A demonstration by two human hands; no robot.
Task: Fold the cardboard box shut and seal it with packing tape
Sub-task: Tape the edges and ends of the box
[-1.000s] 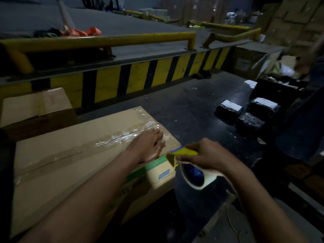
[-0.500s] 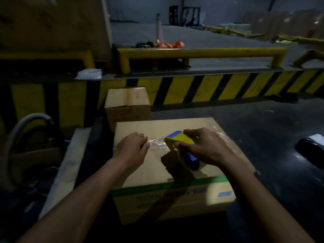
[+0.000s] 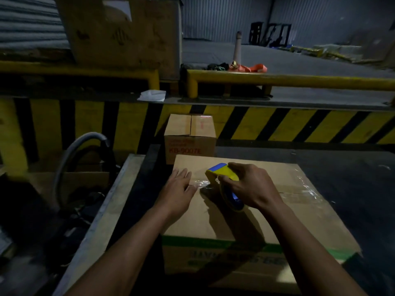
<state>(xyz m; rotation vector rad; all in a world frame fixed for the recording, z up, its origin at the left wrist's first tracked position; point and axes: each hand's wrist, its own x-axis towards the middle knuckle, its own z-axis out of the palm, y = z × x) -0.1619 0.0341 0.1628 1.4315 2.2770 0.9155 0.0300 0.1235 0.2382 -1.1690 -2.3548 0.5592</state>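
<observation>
Box [image 3: 224, 227]: flaps closed, sitting on the dark surface [image 3: 342, 167] right in front of the person, a green band along its near side.
Seam: runs left to right across the top; shiny clear tape [image 3: 299, 193] lies on its right part, out to the box edge.
Left hand [image 3: 178, 189]: flat on the box top at the seam's left end, fingers straight and together, grip slack with nothing in it.
Right hand [image 3: 250, 184]: grip curled round the yellow-and-blue dispenser [image 3: 222, 171], which sits on the seam just right of the left fingertips.
Roll [image 3: 232, 201]: below that hand, its rim seemingly against the cardboard; the light is too dim to be sure.
Behind: a smaller box [image 3: 190, 133] close to the far edge, then a striped barrier [image 3: 277, 124].
Left: a grey hose [image 3: 70, 154] arching upward.
</observation>
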